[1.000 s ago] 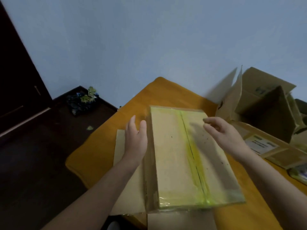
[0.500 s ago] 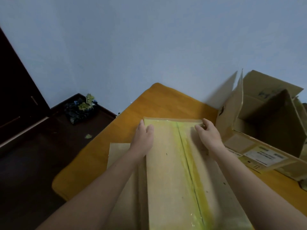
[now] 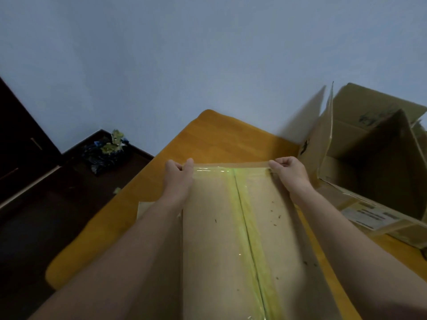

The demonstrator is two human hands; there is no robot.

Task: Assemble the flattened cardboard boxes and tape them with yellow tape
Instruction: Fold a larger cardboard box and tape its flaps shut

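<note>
Our L hand (image 3: 179, 179) grips the box (image 3: 215, 239) at its far-left corner, thumb on top, fingers curled over the edge. Our R hand (image 3: 288, 172) clasps the far-right corner, fingers curled. The box lies on the table (image 3: 215, 135) w/ yellow tape (image 3: 246, 218) down its centre seam (and a glossy strip across the far edge). A flat sheet (image 3: 144, 207) sits under its left side. An open box (image 3: 369, 158) stands just to the right.

A plain, pale blue-grey wall (image 3: 208, 54) fills the upper half in dim, even light. Below it a yellow-orange wooden table (image 3: 208, 139) with a rounded corner reaches close to the wall. The floor (image 3: 46, 227) on the left is dark brown. Dark wooden furniture (image 3: 18, 139) stands at the far left, and a black bag (image 3: 104, 155) of scraps sits in the corner.
</note>
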